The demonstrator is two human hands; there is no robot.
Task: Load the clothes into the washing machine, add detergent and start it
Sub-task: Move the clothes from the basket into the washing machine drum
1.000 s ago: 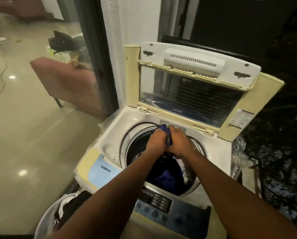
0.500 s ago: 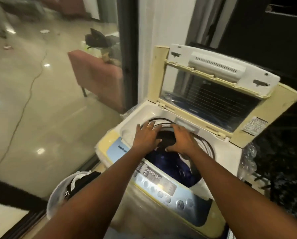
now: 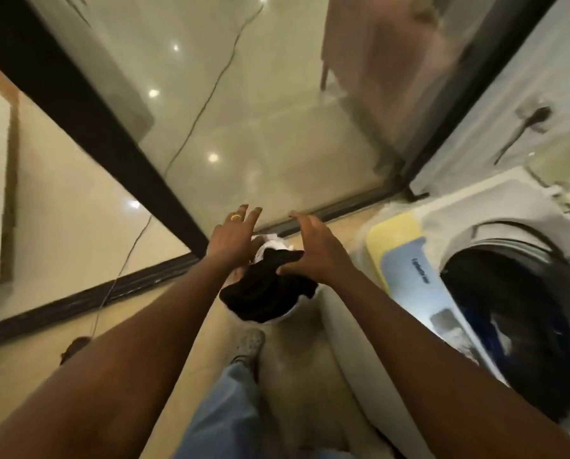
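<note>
Beside the open white top-loading washing machine, both empty hands, left hand and right hand, spread over the round white laundry basket; best gather its crumpled black garment in one bundle, I'd say.

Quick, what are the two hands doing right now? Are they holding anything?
Left hand: open, fingers spread, holding nothing, above the laundry basket.
Right hand: open, holding nothing, over the black clothes.
</note>
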